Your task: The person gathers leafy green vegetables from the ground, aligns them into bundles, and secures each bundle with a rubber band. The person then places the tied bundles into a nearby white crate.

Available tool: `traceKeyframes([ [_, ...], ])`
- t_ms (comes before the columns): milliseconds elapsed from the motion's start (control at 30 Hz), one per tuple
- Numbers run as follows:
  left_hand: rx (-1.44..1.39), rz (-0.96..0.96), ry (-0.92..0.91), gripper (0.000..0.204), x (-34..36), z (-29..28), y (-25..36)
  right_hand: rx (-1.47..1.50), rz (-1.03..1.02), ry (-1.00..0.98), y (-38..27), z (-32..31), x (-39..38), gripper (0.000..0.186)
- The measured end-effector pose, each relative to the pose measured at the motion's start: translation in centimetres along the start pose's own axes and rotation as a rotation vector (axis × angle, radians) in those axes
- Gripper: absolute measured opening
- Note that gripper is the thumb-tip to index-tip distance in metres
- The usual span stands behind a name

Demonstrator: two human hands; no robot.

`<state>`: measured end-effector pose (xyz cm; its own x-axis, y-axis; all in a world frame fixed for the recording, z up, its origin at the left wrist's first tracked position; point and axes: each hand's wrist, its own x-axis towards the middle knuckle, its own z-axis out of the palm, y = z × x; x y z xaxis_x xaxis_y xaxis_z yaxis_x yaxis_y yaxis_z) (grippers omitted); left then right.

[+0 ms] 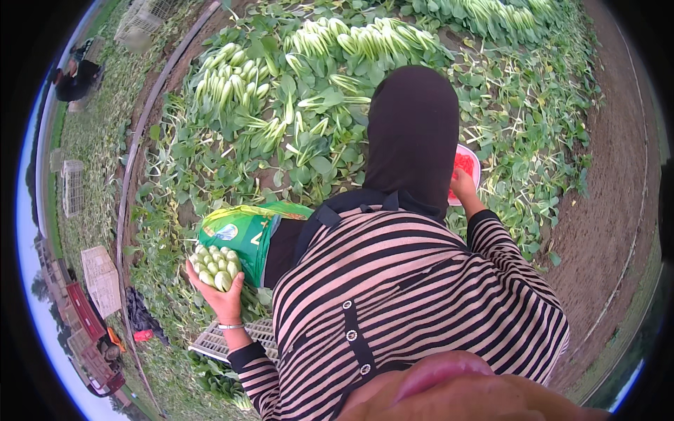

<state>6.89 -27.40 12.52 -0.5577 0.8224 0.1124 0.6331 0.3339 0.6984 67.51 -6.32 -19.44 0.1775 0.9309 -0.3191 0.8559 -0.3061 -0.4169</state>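
Leafy greens (372,42) lie in rows and loose across the ground (604,175). A green plastic sheet (249,235) is at left. At right, a pale-rimmed bowl (477,173) holds red pieces (463,163). Beside the sheet, a bundle of greens (217,266), stem ends up, fills the half-open left hand (226,300). The right hand (463,185) reaches into the bowl; I cannot tell its opening or hold.

From the left hand (226,298), the green bag (254,237) stands in the way at one o'clock and the white crate (210,342) at six; nine o'clock offers passage over low leaves (163,245). The dark-trousered knee (the bulkiest obstacle) (413,133) blocks the right hand (463,184) toward ten o'clock. Beyond the bowl's rim (479,170), three o'clock leaves room above scattered foliage (530,168).
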Motion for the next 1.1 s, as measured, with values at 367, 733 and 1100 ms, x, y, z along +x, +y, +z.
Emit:
traceKeyframes([
  [367, 0.050, 0.028, 0.060, 0.120, 0.7, -0.3, 0.4, -0.036, -0.073, -0.235, -1.1, 2.5, 0.8, 0.036],
  [733, 0.136, 0.015, 0.013, 0.120, 0.7, -0.9, 0.6, -0.069, -0.018, -0.348, 1.4, 1.8, 2.0, 0.034],
  [1100, 0.054, 0.020, 0.012, 0.114, 0.4, -1.5, 0.1, -0.212, -0.012, -0.498, 3.5, 2.1, 3.7, 0.032],
])
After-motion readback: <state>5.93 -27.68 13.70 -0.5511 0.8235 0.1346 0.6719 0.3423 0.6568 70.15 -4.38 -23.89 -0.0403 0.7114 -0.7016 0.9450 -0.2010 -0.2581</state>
